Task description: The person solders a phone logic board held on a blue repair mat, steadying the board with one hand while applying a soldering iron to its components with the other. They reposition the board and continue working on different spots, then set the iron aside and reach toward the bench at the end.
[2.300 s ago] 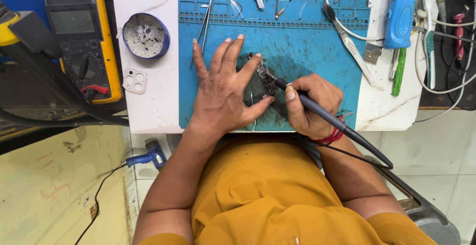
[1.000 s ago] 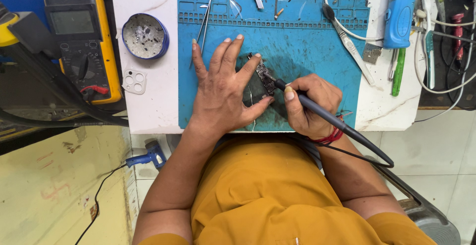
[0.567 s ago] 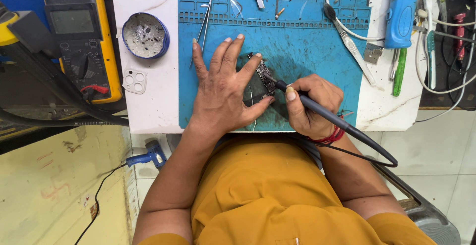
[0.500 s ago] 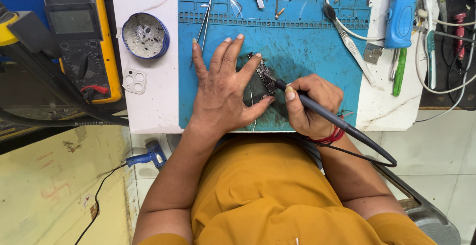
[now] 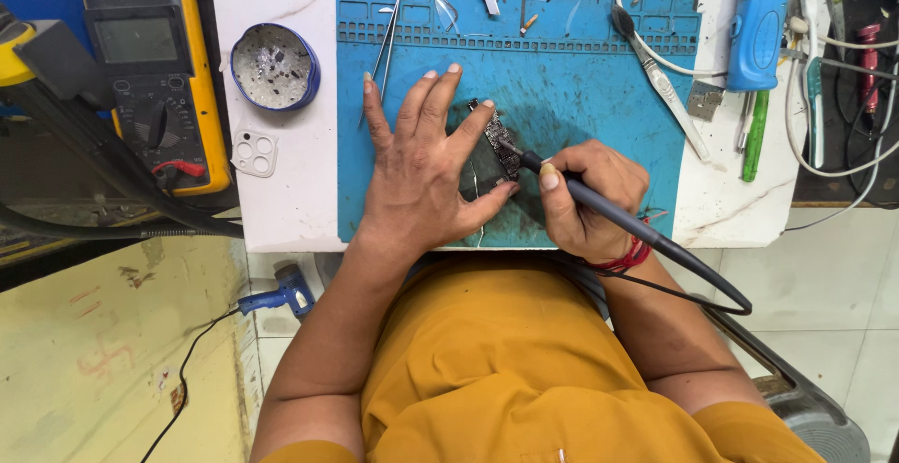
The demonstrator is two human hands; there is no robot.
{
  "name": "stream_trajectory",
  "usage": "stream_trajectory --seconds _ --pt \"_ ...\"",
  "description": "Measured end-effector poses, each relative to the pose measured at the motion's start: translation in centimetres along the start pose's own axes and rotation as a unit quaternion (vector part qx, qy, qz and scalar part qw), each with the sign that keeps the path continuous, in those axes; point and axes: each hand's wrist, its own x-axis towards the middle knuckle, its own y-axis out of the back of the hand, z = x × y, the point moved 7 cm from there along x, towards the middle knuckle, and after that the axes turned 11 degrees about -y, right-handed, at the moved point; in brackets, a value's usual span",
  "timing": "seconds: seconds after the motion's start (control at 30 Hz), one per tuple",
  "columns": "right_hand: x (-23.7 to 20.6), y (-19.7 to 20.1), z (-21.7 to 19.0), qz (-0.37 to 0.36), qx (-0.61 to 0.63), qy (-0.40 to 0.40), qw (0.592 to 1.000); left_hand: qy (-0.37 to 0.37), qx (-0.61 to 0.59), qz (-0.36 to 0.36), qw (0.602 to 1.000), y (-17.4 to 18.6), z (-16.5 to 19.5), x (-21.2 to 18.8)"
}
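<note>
My left hand [image 5: 426,168] lies flat with spread fingers on a small dark circuit board [image 5: 494,140], pinning it to the blue work mat [image 5: 599,79]. A black soldering iron [image 5: 609,210] is gripped like a pen in my right hand [image 5: 585,203], and its tip touches the board's right edge. The iron's black cable [image 5: 693,299] loops back past my right wrist, which wears a red thread band. Most of the board is hidden under my left fingers.
Tweezers [image 5: 386,37] lie at the mat's upper left. A round blue tin [image 5: 274,66] and a white camera-lens frame [image 5: 254,153] sit on the white table [image 5: 281,201]. A yellow multimeter [image 5: 154,79] stands at left. A blue tool [image 5: 757,18], cables and a green pen lie at right.
Both hands hold the same positions. Only the iron's cable loop shifts slightly near my right wrist.
</note>
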Motion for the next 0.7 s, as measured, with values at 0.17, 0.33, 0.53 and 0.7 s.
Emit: stream_trajectory --seconds 0.17,0.33,0.53,0.7 --pt "0.02 -0.05 -0.06 -0.004 0.001 0.004 1.000 -0.002 0.003 0.000 1.000 0.01 0.03 -0.02" --pt "0.09 -0.07 0.00 -0.003 0.006 -0.003 1.000 -0.001 0.002 -0.001 1.000 0.02 0.00 0.03" --pt "0.09 0.03 0.32 -0.003 0.012 -0.024 1.000 -0.001 -0.005 -0.005 1.000 -0.03 0.03 0.03" --pt "0.01 -0.02 0.68 -0.006 0.013 -0.038 0.999 -0.002 -0.004 -0.010 1.000 -0.17 -0.04 0.08"
